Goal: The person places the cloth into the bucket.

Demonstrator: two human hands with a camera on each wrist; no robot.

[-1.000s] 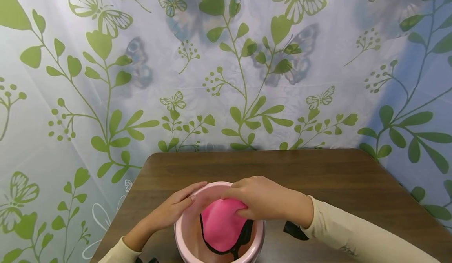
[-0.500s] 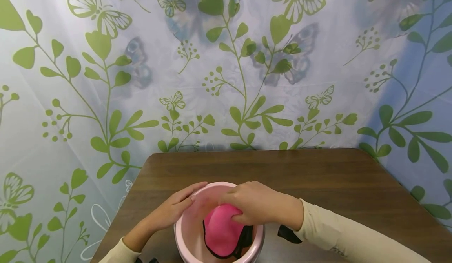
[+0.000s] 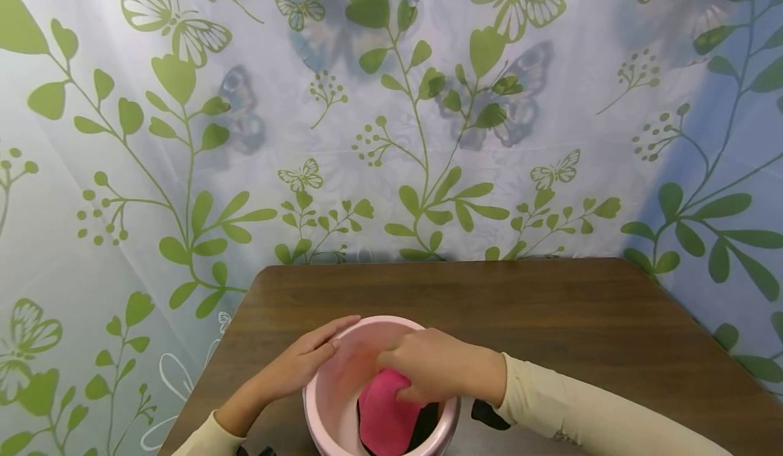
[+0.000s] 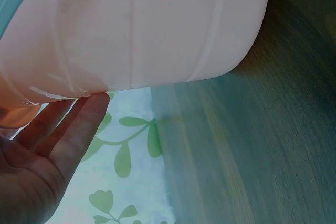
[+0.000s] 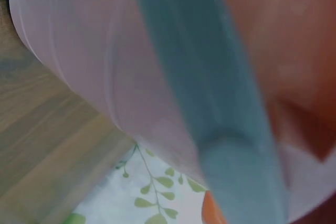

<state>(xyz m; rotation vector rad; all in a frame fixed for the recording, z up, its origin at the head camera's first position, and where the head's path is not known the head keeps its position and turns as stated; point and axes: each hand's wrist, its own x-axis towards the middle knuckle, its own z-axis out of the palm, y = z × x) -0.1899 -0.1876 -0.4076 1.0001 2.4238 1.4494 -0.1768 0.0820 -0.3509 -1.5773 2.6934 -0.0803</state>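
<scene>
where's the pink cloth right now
In the head view the pink cloth sits inside the pink tub at the table's near edge, under the right hand, with the left hand resting on the tub's left rim.

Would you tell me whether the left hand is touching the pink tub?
Touching. The head view shows the left hand lying flat against the pink tub at its rim.

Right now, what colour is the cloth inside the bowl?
Bright pink cloth with black trim, clearest in the head view.
</scene>
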